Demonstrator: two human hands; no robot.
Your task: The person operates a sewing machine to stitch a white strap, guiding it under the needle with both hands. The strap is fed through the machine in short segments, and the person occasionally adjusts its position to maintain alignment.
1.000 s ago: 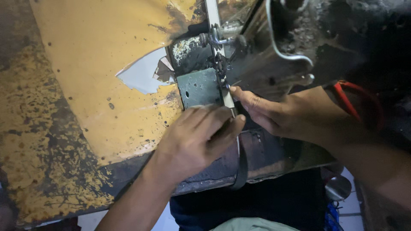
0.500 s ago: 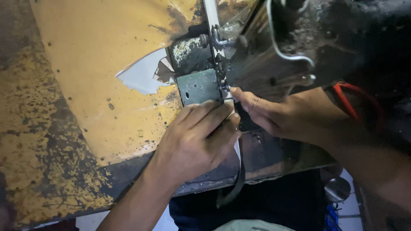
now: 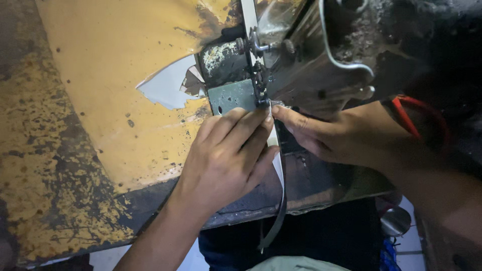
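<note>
Two hands meet at the needle plate (image 3: 232, 96) of the sewing machine (image 3: 321, 60). Your left hand (image 3: 226, 155), just below the plate, presses flat with fingers together on a narrow strap (image 3: 279, 190). It looks thin, limp and light; grip it near the plate. Right of the plate, your right hand (image 3: 331, 138) pinches the strap's edge.

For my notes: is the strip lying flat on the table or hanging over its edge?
Hanging: the strip runs from the fingers over the table edge and dangles.
</note>
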